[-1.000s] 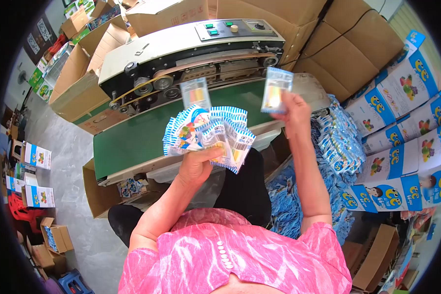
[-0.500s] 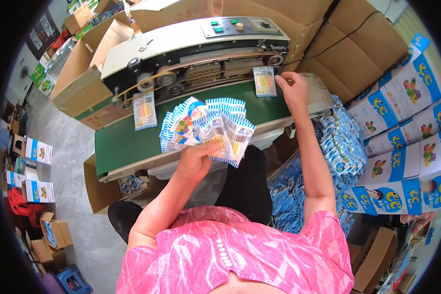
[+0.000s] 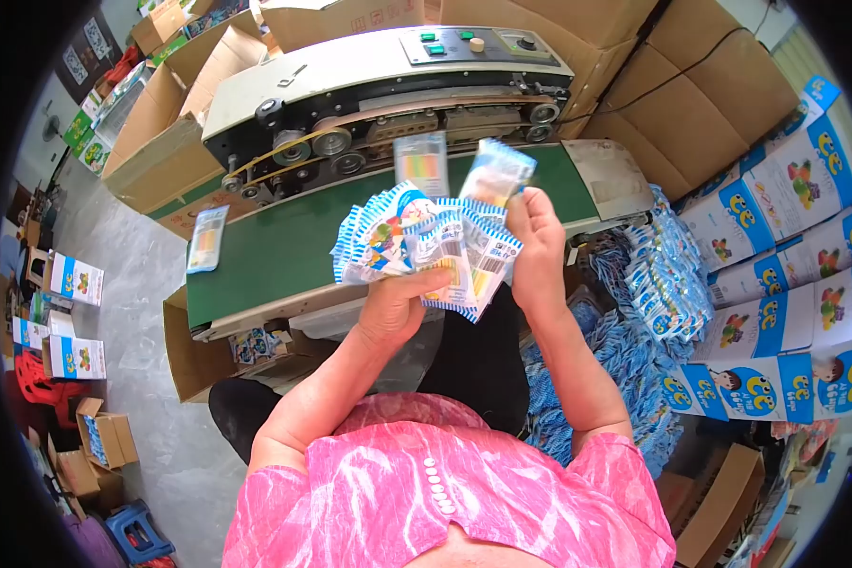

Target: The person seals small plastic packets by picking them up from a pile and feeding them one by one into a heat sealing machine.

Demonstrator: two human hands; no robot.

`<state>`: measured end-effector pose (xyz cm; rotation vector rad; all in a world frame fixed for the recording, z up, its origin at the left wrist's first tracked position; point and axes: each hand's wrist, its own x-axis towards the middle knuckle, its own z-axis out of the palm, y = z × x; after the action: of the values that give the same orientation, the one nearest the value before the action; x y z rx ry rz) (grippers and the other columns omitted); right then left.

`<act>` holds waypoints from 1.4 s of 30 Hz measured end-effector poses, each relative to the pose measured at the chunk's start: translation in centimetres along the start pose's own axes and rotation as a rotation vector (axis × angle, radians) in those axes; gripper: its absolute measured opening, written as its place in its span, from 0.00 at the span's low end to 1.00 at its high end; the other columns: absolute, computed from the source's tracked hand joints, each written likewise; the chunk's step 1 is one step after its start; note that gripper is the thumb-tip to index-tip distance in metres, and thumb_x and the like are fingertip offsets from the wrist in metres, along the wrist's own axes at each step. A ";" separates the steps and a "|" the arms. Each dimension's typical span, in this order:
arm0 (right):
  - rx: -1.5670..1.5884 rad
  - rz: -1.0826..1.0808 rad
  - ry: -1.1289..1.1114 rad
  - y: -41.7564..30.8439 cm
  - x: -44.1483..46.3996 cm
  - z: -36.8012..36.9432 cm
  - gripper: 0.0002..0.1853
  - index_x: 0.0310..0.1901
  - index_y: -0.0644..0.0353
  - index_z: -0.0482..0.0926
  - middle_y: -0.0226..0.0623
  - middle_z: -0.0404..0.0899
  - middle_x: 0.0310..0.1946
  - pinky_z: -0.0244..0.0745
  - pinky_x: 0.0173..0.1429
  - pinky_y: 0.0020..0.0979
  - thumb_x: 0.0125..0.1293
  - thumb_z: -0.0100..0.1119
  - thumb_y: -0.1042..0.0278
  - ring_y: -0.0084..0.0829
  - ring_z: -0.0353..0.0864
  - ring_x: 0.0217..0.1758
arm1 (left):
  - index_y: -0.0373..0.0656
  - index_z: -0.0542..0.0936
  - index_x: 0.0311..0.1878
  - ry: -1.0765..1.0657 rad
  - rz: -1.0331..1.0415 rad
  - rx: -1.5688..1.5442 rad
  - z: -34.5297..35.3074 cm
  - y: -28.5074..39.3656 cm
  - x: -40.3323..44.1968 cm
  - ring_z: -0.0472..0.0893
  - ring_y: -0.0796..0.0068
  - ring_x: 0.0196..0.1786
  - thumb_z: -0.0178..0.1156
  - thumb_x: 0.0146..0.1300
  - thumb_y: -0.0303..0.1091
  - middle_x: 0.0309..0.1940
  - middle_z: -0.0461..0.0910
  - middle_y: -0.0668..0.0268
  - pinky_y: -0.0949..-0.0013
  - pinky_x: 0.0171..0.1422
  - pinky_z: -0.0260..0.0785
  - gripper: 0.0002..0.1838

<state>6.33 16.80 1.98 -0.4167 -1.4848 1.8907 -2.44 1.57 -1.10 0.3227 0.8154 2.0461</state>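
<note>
A fanned bunch of blue-and-white striped packets (image 3: pixel 379 232) is gripped in my left hand (image 3: pixel 398 301), in front of the green conveyor belt (image 3: pixel 284 279). My right hand (image 3: pixel 538 248) pinches a single packet (image 3: pixel 498 174), slightly blurred, at the right edge of the bunch. Behind the bunch, another packet (image 3: pixel 421 163) with coloured sticks inside stands at the sealing machine (image 3: pixel 388 104), its lower end hidden. One more packet (image 3: pixel 206 239) lies at the belt's left end.
Many blue packets (image 3: pixel 672 284) are heaped in rows at my right, beside printed cartons (image 3: pixel 776 293). An open cardboard box (image 3: pixel 194 350) sits below the belt's left end. Cardboard sheets (image 3: pixel 691 85) stand behind the machine. At the lower left is a blue stool (image 3: pixel 140 532).
My right hand has come left from the belt's right side to the bunch and now holds a packet. The packets on the belt have shifted left. My left hand still grips the bunch.
</note>
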 end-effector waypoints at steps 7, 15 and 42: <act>-0.110 0.122 0.306 -2.5 5.4 -7.0 0.12 0.49 0.61 0.76 0.35 0.82 0.38 0.83 0.29 0.29 0.69 0.56 0.64 0.25 0.83 0.34 | 0.42 0.73 0.58 0.010 0.004 0.016 -0.5 -0.1 0.0 0.80 0.69 0.54 0.64 0.48 0.14 0.49 0.80 0.66 0.65 0.59 0.72 0.30; -0.522 0.133 0.120 1.7 15.6 -14.6 0.12 0.41 0.62 0.80 0.34 0.82 0.31 0.79 0.24 0.29 0.67 0.58 0.62 0.26 0.82 0.29 | 0.43 0.73 0.57 -0.006 -0.009 0.049 -0.6 -0.3 -0.2 0.80 0.68 0.53 0.64 0.49 0.15 0.49 0.80 0.66 0.65 0.59 0.72 0.29; -0.634 -0.409 -0.272 -6.1 -11.0 2.1 0.22 0.49 0.69 0.74 0.50 0.71 0.45 0.70 0.55 0.41 0.50 0.62 0.74 0.50 0.74 0.51 | 0.31 0.68 0.63 -0.518 0.836 0.917 -1.1 -0.3 -6.0 0.72 0.61 0.61 0.53 0.64 0.18 0.61 0.69 0.49 0.60 0.64 0.66 0.23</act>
<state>14.76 8.44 6.56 -0.1130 -2.1597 1.1638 0.70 -3.68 -1.63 1.8709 1.3734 1.9652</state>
